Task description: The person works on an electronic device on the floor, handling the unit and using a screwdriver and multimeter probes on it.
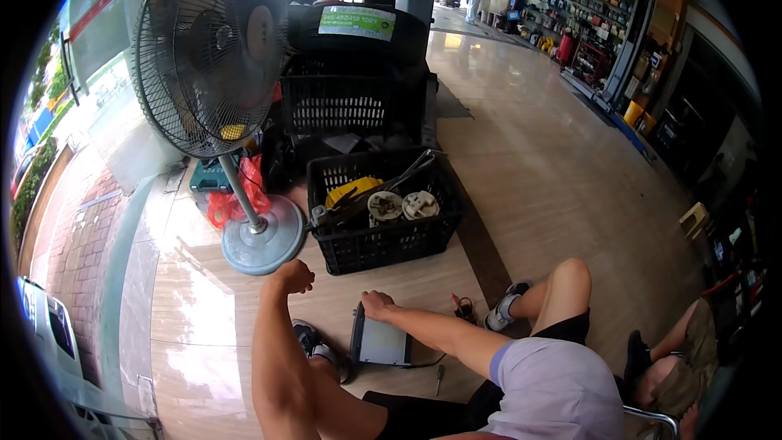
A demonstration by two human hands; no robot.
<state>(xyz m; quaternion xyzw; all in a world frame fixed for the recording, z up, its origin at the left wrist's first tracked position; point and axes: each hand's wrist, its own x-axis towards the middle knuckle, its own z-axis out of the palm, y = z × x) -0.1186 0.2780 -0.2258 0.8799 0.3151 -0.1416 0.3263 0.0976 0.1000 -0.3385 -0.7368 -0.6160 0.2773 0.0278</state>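
Observation:
A flat grey metal box [385,342] with a dark front panel lies on the floor between my feet, and a dark cable leaves its near right corner. My right hand [376,305] is at the box's far left corner, its fingers closed over the edge by the panel. Held up to the left of the box, my left hand [295,277] is apart from it with curled fingers; anything inside them is hidden. A screwdriver [440,380] with a green handle lies just right of the box. Farther right is a red-and-black clamp or lead [463,307].
A black plastic crate [383,248] holding tools and round parts stands ahead. Left of it is a pedestal fan [262,236] beside a red plastic bag [248,191] and a teal case [208,176]. Another person's leg [660,350] is at right.

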